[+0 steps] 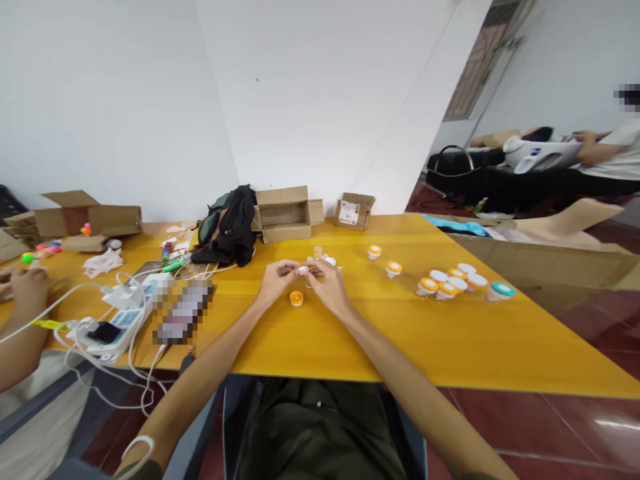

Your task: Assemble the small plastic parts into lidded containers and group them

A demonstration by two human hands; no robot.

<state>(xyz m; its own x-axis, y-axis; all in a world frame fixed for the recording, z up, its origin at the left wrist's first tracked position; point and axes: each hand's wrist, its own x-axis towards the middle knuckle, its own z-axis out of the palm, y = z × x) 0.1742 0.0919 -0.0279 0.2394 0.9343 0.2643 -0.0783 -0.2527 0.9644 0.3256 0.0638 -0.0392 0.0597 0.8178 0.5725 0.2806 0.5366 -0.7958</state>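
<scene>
My left hand [276, 281] and my right hand [327, 285] meet over the middle of the table. Both are closed, fingertips pinching a small white piece [303, 270] between them; its exact kind is too small to make out. Just below my fingers lies an orange cap [297, 299] with its round opening facing up. Behind my right hand, partly hidden by it, are a small clear cup [318, 252] and several white bits [330, 261].
Several small clear containers with orange-and-white lids [428, 287] stand at the right, beside a teal-lidded one [501, 291]. Cardboard boxes [285, 215] and a black bag [233, 227] line the back. Left are a power strip [131, 320], cables, a phone [184, 312] and another person's hand [30, 288].
</scene>
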